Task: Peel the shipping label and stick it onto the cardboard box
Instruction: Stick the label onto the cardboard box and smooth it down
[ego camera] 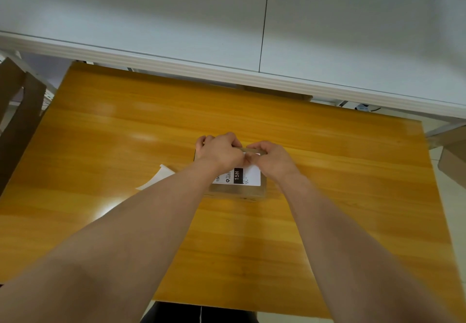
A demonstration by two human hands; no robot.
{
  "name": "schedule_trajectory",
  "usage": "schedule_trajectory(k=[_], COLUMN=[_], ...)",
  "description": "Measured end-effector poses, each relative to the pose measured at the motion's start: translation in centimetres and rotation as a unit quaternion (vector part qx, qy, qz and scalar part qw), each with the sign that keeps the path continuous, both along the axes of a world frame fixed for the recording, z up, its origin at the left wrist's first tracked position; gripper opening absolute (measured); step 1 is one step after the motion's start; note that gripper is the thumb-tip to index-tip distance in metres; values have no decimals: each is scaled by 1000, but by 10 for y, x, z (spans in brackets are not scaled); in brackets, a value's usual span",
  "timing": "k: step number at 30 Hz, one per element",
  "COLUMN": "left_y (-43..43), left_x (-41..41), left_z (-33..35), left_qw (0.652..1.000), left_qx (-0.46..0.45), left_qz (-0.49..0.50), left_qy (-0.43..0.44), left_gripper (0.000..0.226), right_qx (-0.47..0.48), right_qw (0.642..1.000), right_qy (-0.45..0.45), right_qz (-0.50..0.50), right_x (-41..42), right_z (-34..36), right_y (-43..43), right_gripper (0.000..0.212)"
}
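Note:
A small brown cardboard box (239, 191) sits on the wooden table (126, 126). A white shipping label (248, 177) with a black "15H" block lies flat on the box's top face. My left hand (219, 149) rests on the far left part of the box with its fingers curled over the far edge. My right hand (272, 158) presses on the label's far right corner, fingers bent down against it. Both hands hide the label's far half. A white backing sheet (157, 177) lies on the table left of the box, partly under my left forearm.
A white table (176, 45) stands beyond the wooden one, its edge overlapping the far side. Brown cardboard pieces (17, 110) lean at the left, and another cardboard box (454, 161) shows at the right edge.

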State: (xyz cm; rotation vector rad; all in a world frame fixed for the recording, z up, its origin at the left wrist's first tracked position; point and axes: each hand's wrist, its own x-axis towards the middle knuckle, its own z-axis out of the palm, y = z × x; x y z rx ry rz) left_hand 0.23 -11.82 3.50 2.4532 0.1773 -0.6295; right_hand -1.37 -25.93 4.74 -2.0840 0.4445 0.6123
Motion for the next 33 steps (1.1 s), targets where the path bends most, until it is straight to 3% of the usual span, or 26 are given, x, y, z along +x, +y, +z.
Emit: schedule_trajectory(k=[4, 11, 15, 18, 23, 27, 33], left_y=[-4, -7, -6, -1, 10, 11, 17], left_x=[-1, 2, 6, 9, 2, -4, -7], left_z=[-1, -3, 1, 10, 15, 15, 18], left_qw=[999, 998, 993, 984, 969, 952, 973], left_qx=[3, 5, 10, 20, -48, -93, -126], left_qz=[32, 63, 117, 167, 225, 261, 156], left_qy=[-7, -6, 22, 62, 86, 130, 118], left_gripper=[15, 17, 19, 26, 39, 58, 82], right_qx=[-9, -31, -9, -29, -32, -13, -3], right_qw=[1000, 999, 998, 998, 999, 1000, 999], right_qy=[-7, -19, -44, -33, 30, 25, -9], right_qz=[-24, -5, -47, -46, -14, -6, 40], right_x=[5, 7, 7, 12, 13, 9, 7], right_z=[-3, -5, 1, 10, 16, 14, 11], right_y=[4, 4, 0, -5, -5, 1, 4], right_gripper=[20, 30, 36, 41, 46, 47, 60])
